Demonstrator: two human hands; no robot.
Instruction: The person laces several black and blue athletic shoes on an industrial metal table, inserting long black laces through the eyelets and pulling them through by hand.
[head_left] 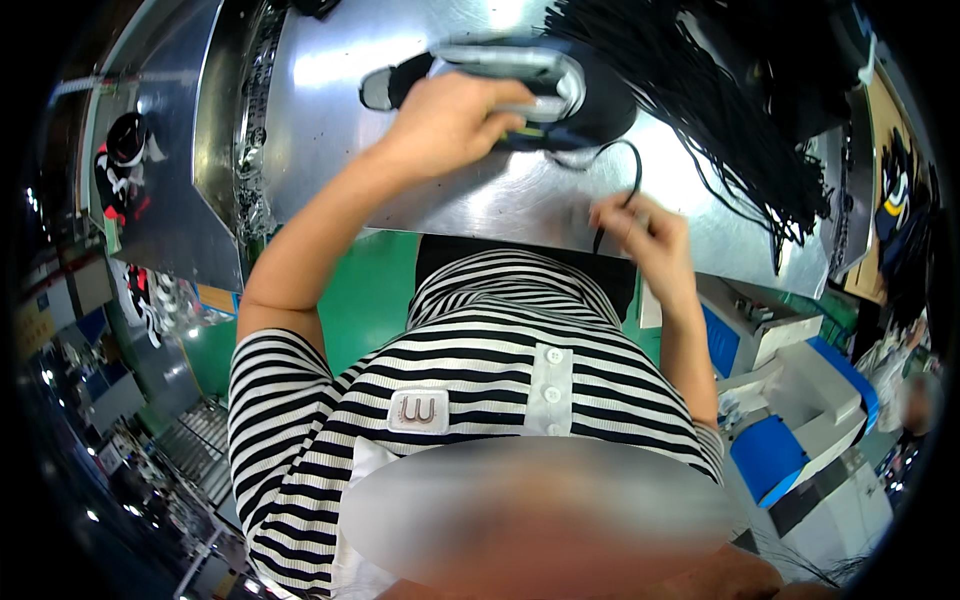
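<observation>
A dark shoe (608,105) with a pale grey lining lies on its side or tilted at the far part of the metal table; motion blurs it. My left hand (445,125) grips the shoe's near edge at the opening, thumb and fingers closed on it. From the shoe a thin black shoelace (637,165) loops over to the right. My right hand (648,235), slightly blurred, pinches this shoelace close to the table's front edge, and a short end hangs below the fingers. How the lace is threaded in the shoe cannot be made out.
A thick bundle of black shoelaces (710,120) spreads over the right side of the metal table (330,150). Left of a raised metal edge stands another shoe (127,140). Blue and white machine housings (790,430) are at the lower right. More dark items (893,200) lie on a far-right bench.
</observation>
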